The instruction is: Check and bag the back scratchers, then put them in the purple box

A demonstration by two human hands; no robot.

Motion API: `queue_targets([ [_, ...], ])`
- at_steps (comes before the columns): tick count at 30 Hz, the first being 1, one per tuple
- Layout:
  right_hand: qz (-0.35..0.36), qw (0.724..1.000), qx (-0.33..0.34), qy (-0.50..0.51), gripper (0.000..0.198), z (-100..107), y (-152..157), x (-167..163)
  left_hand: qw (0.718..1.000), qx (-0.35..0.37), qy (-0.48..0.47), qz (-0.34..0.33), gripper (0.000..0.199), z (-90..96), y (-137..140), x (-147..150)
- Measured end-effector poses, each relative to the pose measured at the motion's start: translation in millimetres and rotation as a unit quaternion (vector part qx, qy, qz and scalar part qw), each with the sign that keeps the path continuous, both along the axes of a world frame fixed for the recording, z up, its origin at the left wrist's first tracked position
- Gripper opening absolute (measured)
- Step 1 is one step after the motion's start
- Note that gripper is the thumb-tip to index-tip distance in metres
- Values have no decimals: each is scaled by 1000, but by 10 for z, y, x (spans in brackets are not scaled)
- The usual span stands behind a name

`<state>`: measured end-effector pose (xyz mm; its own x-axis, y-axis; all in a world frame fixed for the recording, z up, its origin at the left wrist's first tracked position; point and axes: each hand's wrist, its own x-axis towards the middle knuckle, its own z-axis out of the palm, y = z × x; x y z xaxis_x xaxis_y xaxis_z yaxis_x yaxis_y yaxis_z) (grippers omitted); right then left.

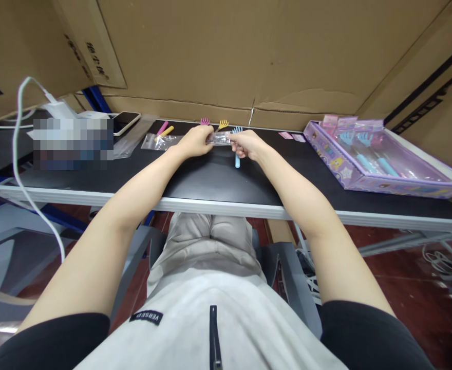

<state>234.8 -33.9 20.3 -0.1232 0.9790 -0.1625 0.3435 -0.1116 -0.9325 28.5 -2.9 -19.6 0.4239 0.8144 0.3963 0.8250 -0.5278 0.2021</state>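
A clear plastic bag (221, 138) stretches between my two hands over the black table. My left hand (195, 142) pinches its left end, with the fingertips partly hidden. On its right end my right hand (249, 144) is closed, fingers curled. A light blue back scratcher shows above and below the right hand, claw head up and handle (237, 162) down; whether the hand also grips it I cannot tell. Beyond the hands lie a pink claw head (205, 122) and a yellow claw head (223, 124). Pink (164, 127) and yellow (168, 131) handles lie left.
Another clear bag (156, 142) lies by my left forearm. A phone (127, 122), a blurred-out item and a white cable (16, 149) are at the left. Right stands a purple display box (341, 167) with bagged blue scratchers; small pink cards (286, 135) lie near it. Cardboard walls (210, 56) rise behind.
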Motion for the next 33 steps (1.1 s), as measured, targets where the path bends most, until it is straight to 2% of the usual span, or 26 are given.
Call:
queue_targets([
  [2, -17, 998, 31, -42, 33, -28, 61, 52, 1000, 0, 12, 17, 26, 33, -1, -55],
  [4, -38, 987, 91, -123, 35, -68, 130, 115, 999, 5, 25, 40, 26, 62, 2, -133],
  [7, -45, 942, 180, -278, 29, -115, 195, 181, 997, 7, 27, 72, 27, 76, 22, -259],
  [9, -19, 914, 203, -350, 29, -116, 191, 187, 996, 4, 24, 84, 27, 66, 47, -328],
  [12, 15, 896, 183, -405, 35, -58, 124, 172, 995, 0, 23, 96, 24, 43, 95, -398],
  [19, 7, 859, 140, -492, 25, 120, 92, 347, 994, -2, 40, 104, 24, -3, 197, -487],
  [25, 17, 850, 126, -511, 25, 50, 275, 536, 995, -2, 23, 93, 22, -46, 220, -506],
  [30, 7, 848, 150, -508, 32, 17, 364, 659, 991, -11, 73, 114, 29, -2, 167, -483],
  [33, -3, 855, 137, -501, 25, 55, 423, 803, 988, -18, 98, 120, 30, 32, 132, -471],
])
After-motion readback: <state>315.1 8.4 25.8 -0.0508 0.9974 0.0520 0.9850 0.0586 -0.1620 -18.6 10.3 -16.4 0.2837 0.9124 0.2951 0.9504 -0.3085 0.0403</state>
